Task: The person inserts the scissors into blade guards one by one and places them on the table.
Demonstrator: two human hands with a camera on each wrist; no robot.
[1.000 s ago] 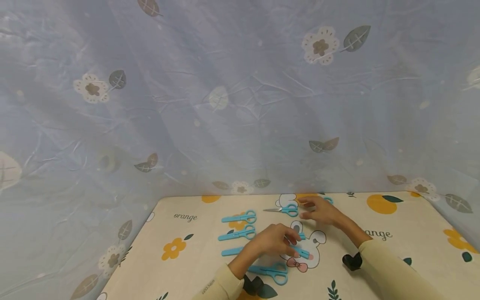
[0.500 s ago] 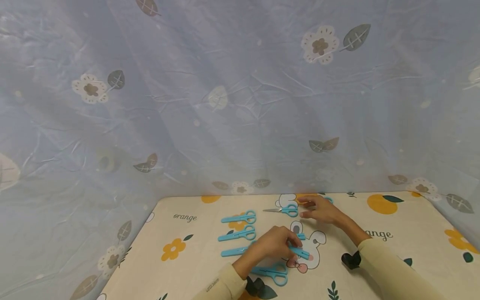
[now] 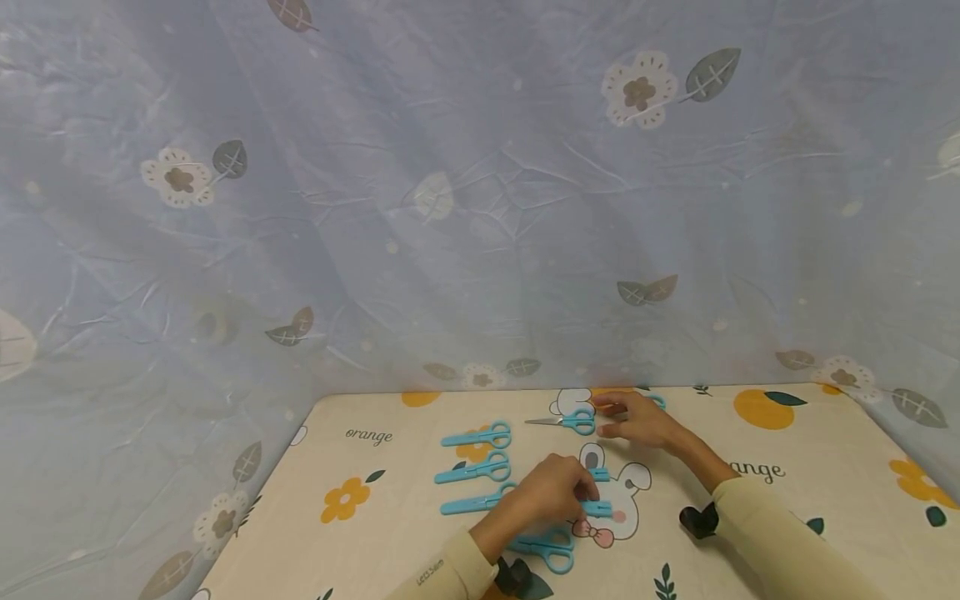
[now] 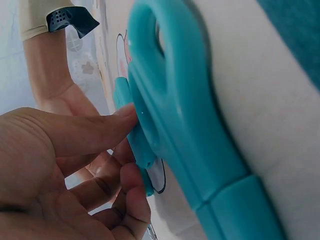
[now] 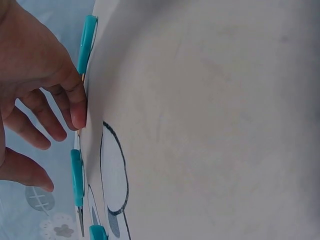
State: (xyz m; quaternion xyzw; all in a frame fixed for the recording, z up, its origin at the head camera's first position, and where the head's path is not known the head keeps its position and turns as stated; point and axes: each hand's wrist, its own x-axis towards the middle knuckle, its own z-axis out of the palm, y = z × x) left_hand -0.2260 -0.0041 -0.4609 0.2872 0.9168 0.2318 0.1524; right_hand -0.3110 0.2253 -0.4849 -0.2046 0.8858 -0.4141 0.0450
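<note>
In the head view, my left hand (image 3: 551, 493) pinches a light-blue scissors blade cover (image 3: 597, 509) between thumb and fingers, low over the cloth. Another blue cover (image 3: 599, 474) lies just beyond it, partly hidden by the fingers. Close under this hand lie covered scissors (image 4: 175, 100), large in the left wrist view. My right hand (image 3: 637, 421) hovers with relaxed, parted fingers. Beside its fingertips are uncovered scissors (image 3: 577, 421), steel blades pointing left. Behind that hand, more blue-handled scissors (image 3: 657, 401) show only in part.
Several covered blue scissors (image 3: 480, 435) lie in a column left of the hands, blades to the left. The printed tablecloth (image 3: 405, 533) meets a pale blue flowered curtain (image 3: 450, 292) at the back and sides. Black wrist pieces (image 3: 699, 522) sit at both cuffs.
My left hand has shifted slightly, and the blade cover in it has turned from slanting to nearly level, moving a little left. My right hand has stayed almost still.
</note>
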